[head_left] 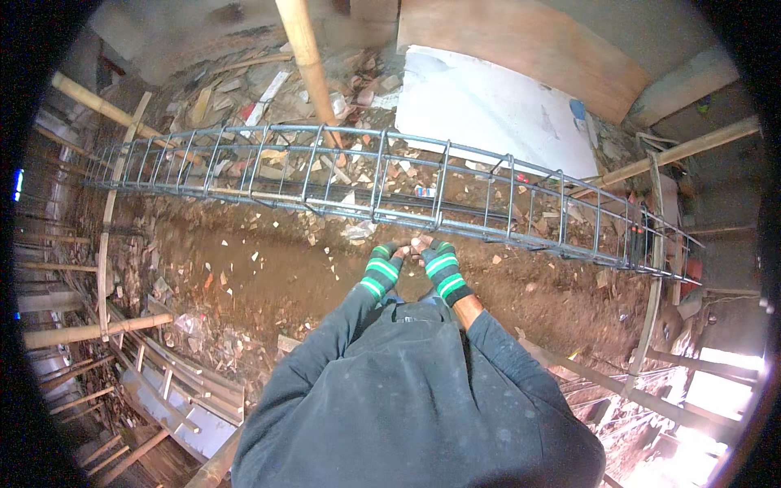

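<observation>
My left hand [388,259] and my right hand [438,259] meet in front of my body, both in dark fingerless gloves with green and white stripes. Their bare fingertips are bent in and pressed close together. Whatever they pinch, if anything, is too small to make out. Just beyond the fingers, a long rebar cage [407,217] runs across the view from left to right. It is made of long steel bars with several stirrups around them. My hands appear apart from its near lower bar.
Upright wooden slats [106,244] cross the cage at the left, and a similar post [653,272] stands at the right. A bamboo pole [305,61] rises behind it. Beyond lie a white board [480,110] and rubble. Bamboo [98,330] juts in at left over brown soil [244,268].
</observation>
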Demonstrator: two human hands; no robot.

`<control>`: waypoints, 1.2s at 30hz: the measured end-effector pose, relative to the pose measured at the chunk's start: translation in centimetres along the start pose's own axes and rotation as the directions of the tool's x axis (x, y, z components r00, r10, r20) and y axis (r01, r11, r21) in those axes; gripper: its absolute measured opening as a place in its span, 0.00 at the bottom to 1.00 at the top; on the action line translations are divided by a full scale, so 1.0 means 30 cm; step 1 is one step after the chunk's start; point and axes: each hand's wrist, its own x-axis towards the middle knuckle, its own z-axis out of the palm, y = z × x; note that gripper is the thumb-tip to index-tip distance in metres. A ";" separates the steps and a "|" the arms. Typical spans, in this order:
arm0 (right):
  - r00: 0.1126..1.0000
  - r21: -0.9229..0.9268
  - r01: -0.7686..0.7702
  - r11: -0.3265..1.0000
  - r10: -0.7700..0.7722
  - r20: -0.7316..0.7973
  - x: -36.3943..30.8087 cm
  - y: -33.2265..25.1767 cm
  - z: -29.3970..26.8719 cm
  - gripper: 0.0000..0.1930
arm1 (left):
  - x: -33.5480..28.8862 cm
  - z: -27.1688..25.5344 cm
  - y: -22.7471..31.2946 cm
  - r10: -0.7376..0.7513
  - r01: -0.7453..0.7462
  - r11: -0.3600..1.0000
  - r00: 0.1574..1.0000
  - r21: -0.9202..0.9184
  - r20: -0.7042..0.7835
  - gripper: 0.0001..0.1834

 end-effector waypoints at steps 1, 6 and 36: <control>0.999 0.017 -0.022 1.000 0.023 -0.037 -0.001 -0.014 -0.011 0.16 | 0.025 0.009 -0.007 0.006 -0.006 0.999 1.000 -0.035 0.014 0.16; 0.820 -0.534 0.340 0.774 -0.523 -0.235 -0.085 -0.157 -0.124 0.16 | 0.119 0.032 0.007 -0.053 0.059 0.994 0.996 -0.089 0.065 0.17; 0.803 -0.401 0.364 0.841 -0.501 -0.322 -0.022 -0.285 -0.147 0.07 | 0.220 0.151 0.028 0.071 -0.063 0.976 0.997 -0.209 0.029 0.15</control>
